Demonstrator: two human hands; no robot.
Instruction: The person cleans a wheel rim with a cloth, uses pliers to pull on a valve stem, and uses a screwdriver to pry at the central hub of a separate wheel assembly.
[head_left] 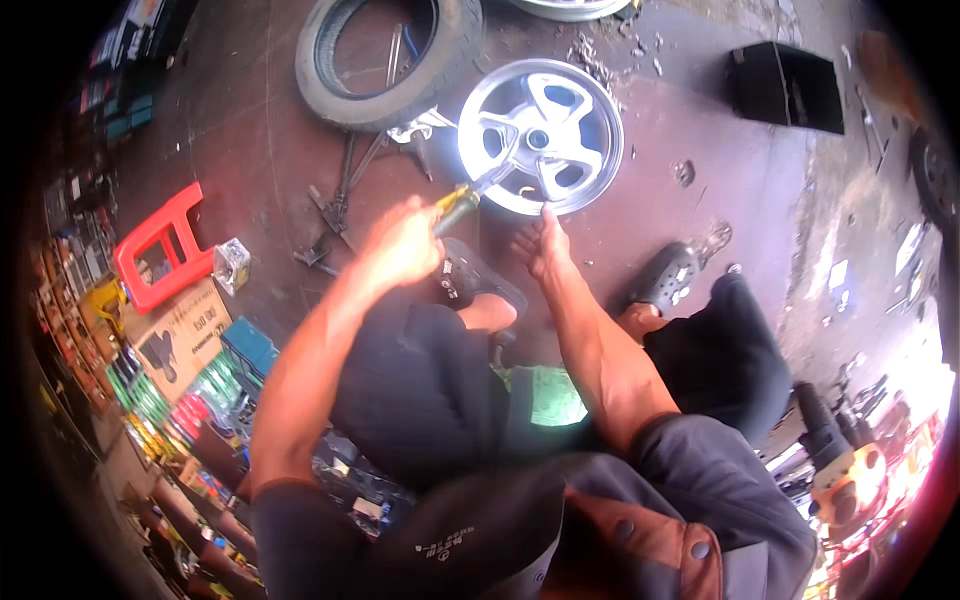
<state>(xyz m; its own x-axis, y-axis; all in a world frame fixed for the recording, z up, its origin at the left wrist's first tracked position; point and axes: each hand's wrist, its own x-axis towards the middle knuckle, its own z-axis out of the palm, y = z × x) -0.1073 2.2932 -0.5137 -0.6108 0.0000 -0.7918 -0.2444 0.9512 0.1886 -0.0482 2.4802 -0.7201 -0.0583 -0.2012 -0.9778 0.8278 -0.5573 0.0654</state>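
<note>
A silver spoked wheel rim [600, 165] lies on the floor ahead of me. My left hand [403, 243] is closed round a pair of pliers [462, 208] with yellow and dark handles. The metal jaws point up and right, over the near left part of the rim; whether they touch it I cannot tell. At the rim's near edge is my right hand [544, 246], thumb raised by the edge and fingers stretched out to the left with nothing in them. A black tyre [330, 95] lies beyond my left hand, with metal stands and tools around it.
Metal debris [595, 60] lies beyond the rim, and a black box [788, 88] stands at far right. On the left are a red plastic frame [160, 255], a cardboard box [185, 340] and stacked parts. My shoes [664, 278] flank the near floor. A yellow-and-black power tool [845, 475] lies lower right.
</note>
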